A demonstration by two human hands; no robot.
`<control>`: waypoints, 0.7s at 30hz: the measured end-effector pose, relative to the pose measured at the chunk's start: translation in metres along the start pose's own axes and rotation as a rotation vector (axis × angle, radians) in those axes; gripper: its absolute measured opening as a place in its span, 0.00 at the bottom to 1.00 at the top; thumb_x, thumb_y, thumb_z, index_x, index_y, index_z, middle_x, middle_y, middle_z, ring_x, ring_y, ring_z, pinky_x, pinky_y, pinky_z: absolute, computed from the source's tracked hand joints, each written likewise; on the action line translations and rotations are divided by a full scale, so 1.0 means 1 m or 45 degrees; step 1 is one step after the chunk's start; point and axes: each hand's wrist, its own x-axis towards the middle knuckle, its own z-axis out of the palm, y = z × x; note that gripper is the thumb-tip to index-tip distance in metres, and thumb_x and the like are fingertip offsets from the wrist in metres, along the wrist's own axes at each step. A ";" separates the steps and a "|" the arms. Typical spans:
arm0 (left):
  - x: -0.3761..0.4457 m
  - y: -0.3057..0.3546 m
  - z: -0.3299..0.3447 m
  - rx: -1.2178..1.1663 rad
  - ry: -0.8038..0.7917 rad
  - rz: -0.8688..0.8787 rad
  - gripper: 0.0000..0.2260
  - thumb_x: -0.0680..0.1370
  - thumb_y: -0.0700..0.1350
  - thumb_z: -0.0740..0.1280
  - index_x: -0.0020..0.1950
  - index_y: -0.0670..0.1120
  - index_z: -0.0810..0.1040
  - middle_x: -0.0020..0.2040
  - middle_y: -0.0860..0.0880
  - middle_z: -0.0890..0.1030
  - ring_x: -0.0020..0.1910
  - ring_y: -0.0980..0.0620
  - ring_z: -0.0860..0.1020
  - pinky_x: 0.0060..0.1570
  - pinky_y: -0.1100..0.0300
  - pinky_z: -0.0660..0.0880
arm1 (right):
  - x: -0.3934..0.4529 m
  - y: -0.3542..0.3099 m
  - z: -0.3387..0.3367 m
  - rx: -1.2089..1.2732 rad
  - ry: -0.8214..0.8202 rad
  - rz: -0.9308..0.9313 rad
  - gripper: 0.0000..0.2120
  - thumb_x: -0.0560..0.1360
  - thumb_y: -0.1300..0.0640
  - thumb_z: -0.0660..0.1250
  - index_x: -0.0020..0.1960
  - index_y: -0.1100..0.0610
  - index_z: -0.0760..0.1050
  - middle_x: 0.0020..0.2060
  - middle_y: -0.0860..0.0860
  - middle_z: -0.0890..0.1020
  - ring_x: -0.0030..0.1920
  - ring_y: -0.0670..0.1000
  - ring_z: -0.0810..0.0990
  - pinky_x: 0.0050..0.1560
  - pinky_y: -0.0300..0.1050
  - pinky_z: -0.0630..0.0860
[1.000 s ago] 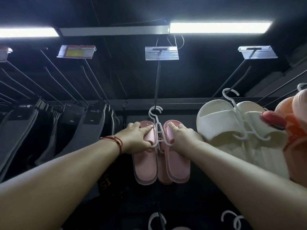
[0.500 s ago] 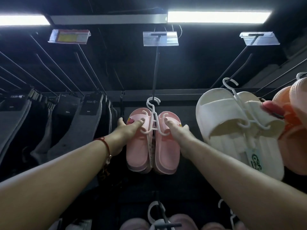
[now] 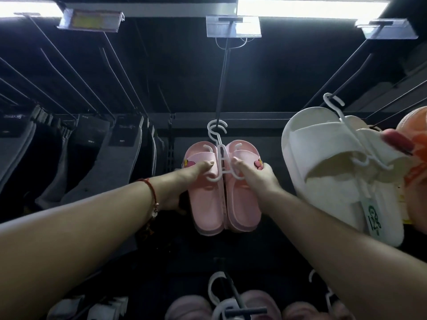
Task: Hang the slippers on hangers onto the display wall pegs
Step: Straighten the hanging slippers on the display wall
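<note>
A pair of pink slippers (image 3: 209, 204) hangs on a white plastic hanger (image 3: 219, 146), whose hook is looped over a dark metal peg (image 3: 222, 79) in the middle of the display wall. My left hand (image 3: 184, 179) grips the left slipper's strap, thumb on top. My right hand (image 3: 256, 174) grips the right slipper's strap. Both arms reach up and forward.
White slippers (image 3: 328, 176) on a hanger fill the peg to the right, with orange slippers (image 3: 416, 158) beyond. Grey socks (image 3: 97, 158) hang on pegs at the left. More pink slippers (image 3: 191, 308) and hangers sit on a lower peg. Clear price-tag holders (image 3: 233, 27) cap the pegs.
The pink slippers have slid back along the peg toward the wall, with both hands still on them. The view has tilted slightly, showing more of the lower row.
</note>
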 end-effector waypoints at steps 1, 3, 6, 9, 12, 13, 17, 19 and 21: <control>0.000 -0.003 0.002 0.021 -0.004 0.010 0.27 0.73 0.70 0.67 0.55 0.48 0.82 0.50 0.45 0.87 0.51 0.43 0.83 0.62 0.46 0.74 | 0.000 0.004 -0.001 -0.006 -0.005 0.016 0.47 0.50 0.27 0.74 0.62 0.51 0.73 0.54 0.52 0.82 0.51 0.55 0.83 0.57 0.56 0.80; 0.007 -0.008 0.004 0.036 0.059 0.063 0.43 0.60 0.78 0.71 0.63 0.49 0.80 0.54 0.46 0.86 0.53 0.42 0.84 0.62 0.41 0.75 | 0.000 0.007 -0.003 -0.018 -0.021 0.032 0.49 0.50 0.27 0.73 0.63 0.51 0.70 0.55 0.51 0.80 0.53 0.55 0.82 0.58 0.57 0.80; 0.017 -0.011 0.001 0.086 0.135 0.140 0.50 0.55 0.80 0.71 0.67 0.48 0.77 0.56 0.46 0.85 0.53 0.44 0.84 0.59 0.45 0.79 | 0.003 0.007 -0.004 -0.020 -0.050 0.045 0.52 0.48 0.27 0.74 0.65 0.52 0.70 0.56 0.51 0.80 0.54 0.56 0.83 0.59 0.57 0.79; 0.005 -0.003 0.000 0.148 0.077 0.153 0.39 0.66 0.74 0.69 0.63 0.46 0.80 0.53 0.46 0.86 0.52 0.45 0.85 0.60 0.48 0.78 | 0.002 0.003 -0.004 -0.047 -0.046 0.056 0.54 0.48 0.27 0.73 0.67 0.53 0.69 0.57 0.51 0.79 0.55 0.56 0.82 0.60 0.57 0.79; 0.001 0.000 0.001 0.173 0.097 0.184 0.37 0.71 0.72 0.67 0.65 0.44 0.79 0.55 0.45 0.85 0.53 0.45 0.84 0.62 0.47 0.77 | -0.003 -0.002 -0.004 -0.116 -0.020 0.072 0.49 0.55 0.28 0.74 0.68 0.52 0.67 0.57 0.52 0.78 0.55 0.57 0.81 0.61 0.58 0.78; -0.001 0.000 0.001 0.171 0.125 0.184 0.40 0.68 0.74 0.68 0.67 0.44 0.77 0.56 0.44 0.84 0.54 0.44 0.83 0.63 0.47 0.77 | -0.002 -0.003 -0.005 -0.131 -0.010 0.072 0.46 0.58 0.29 0.74 0.68 0.52 0.67 0.57 0.52 0.78 0.55 0.57 0.81 0.61 0.58 0.78; -0.004 0.003 0.001 0.159 0.221 0.189 0.44 0.71 0.71 0.69 0.75 0.42 0.65 0.65 0.42 0.78 0.60 0.43 0.79 0.64 0.49 0.76 | -0.005 -0.005 -0.004 -0.116 -0.022 0.102 0.55 0.50 0.25 0.69 0.69 0.53 0.66 0.57 0.53 0.79 0.54 0.58 0.82 0.60 0.57 0.78; -0.007 0.005 0.000 0.161 0.243 0.188 0.46 0.70 0.71 0.70 0.77 0.43 0.62 0.67 0.43 0.76 0.61 0.43 0.78 0.63 0.49 0.76 | -0.008 -0.007 -0.004 -0.125 -0.018 0.102 0.55 0.52 0.25 0.69 0.71 0.54 0.66 0.57 0.53 0.79 0.54 0.58 0.82 0.61 0.57 0.78; -0.010 0.007 -0.003 0.160 0.235 0.190 0.54 0.61 0.76 0.70 0.76 0.44 0.62 0.66 0.43 0.77 0.60 0.43 0.79 0.63 0.48 0.77 | -0.011 -0.009 -0.004 -0.163 -0.003 0.095 0.46 0.64 0.28 0.70 0.72 0.54 0.64 0.59 0.53 0.77 0.56 0.57 0.79 0.63 0.56 0.76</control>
